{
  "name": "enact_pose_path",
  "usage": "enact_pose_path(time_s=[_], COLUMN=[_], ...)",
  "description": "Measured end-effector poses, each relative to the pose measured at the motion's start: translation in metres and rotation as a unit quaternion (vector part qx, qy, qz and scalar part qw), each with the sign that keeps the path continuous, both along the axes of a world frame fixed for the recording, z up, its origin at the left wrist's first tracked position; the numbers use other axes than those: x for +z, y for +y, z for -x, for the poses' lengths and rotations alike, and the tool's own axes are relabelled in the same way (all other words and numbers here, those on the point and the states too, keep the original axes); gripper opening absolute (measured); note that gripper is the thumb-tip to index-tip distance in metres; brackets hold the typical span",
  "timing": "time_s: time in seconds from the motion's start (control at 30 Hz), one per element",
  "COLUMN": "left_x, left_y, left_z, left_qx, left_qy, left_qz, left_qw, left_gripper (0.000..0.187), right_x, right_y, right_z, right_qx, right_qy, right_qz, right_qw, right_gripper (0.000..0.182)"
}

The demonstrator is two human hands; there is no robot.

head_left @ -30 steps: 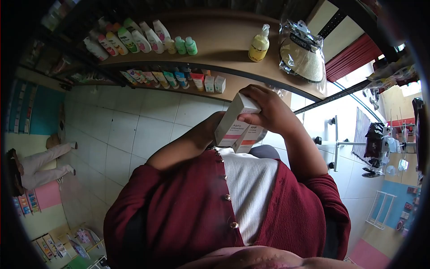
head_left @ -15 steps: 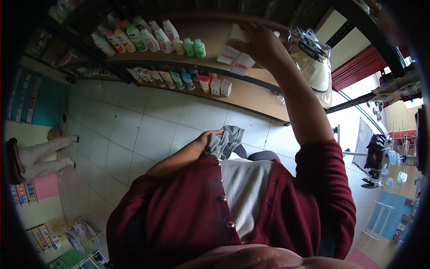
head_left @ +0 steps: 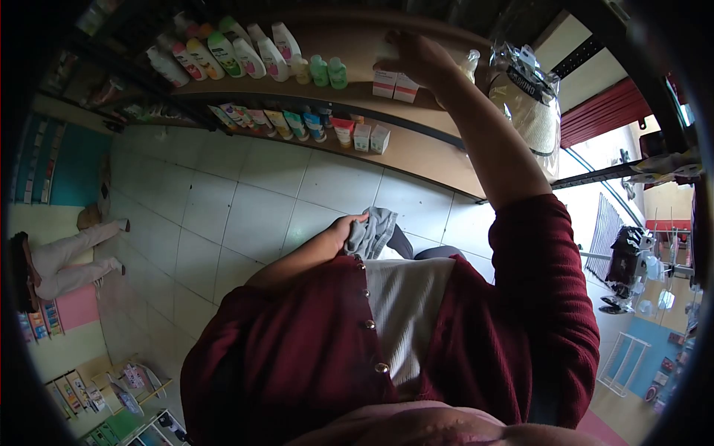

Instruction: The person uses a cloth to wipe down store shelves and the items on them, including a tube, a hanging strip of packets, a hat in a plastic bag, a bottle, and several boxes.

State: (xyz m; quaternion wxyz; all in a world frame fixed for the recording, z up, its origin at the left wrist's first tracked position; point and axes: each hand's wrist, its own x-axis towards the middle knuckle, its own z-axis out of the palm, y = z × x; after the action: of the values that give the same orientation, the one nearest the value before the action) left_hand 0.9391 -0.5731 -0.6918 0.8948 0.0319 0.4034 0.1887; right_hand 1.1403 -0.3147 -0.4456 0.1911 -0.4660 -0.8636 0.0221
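My left hand point(head_left: 348, 227) holds a crumpled grey cloth point(head_left: 372, 232) in front of my body. Up at the shelf, my right hand point(head_left: 415, 58) reaches over two small white-and-pink boxes point(head_left: 395, 85) that stand side by side on the upper shelf board point(head_left: 361, 94). Its fingers are spread, with nothing visible between them. Left of the boxes are small green bottles point(head_left: 328, 72), and farther left several shampoo-type bottles point(head_left: 226, 53) stand in a row.
A lower shelf point(head_left: 416, 154) bears tubes point(head_left: 279, 124) and small white boxes point(head_left: 370, 138). A plastic-wrapped item point(head_left: 526, 111) hangs at the shelf's right end. Another person's legs point(head_left: 78, 253) show at the far left, above the tiled floor point(head_left: 268, 201).
The white-and-pink boxes, in my right hand before, now stand on the upper shelf. My right hand has let go of them. My left hand still holds the cloth.
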Motion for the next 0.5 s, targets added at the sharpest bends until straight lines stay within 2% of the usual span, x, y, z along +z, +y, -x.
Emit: enact_pose_path(time_s=[0.23,0.43,0.5], left_x=[-0.010,-0.019,-0.017], left_y=[-0.001,-0.007,-0.009], left_z=[-0.013,-0.017,-0.016], left_qx=[-0.019,-0.016,-0.017], left_qy=[0.006,0.027,0.025], left_qz=[0.013,0.010,0.003], left_qw=[1.000,0.999,1.000], left_gripper=[0.031,0.031,0.031], right_x=[-0.001,-0.001,0.007], right_y=[0.008,0.009,0.001], right_z=[-0.004,-0.003,-0.003], right_qx=[-0.033,0.006,-0.031], right_qy=[-0.072,-0.106,-0.112], right_qz=[0.020,-0.036,0.045], right_qw=[0.997,0.994,0.992], right_gripper=[0.068,0.069,0.071])
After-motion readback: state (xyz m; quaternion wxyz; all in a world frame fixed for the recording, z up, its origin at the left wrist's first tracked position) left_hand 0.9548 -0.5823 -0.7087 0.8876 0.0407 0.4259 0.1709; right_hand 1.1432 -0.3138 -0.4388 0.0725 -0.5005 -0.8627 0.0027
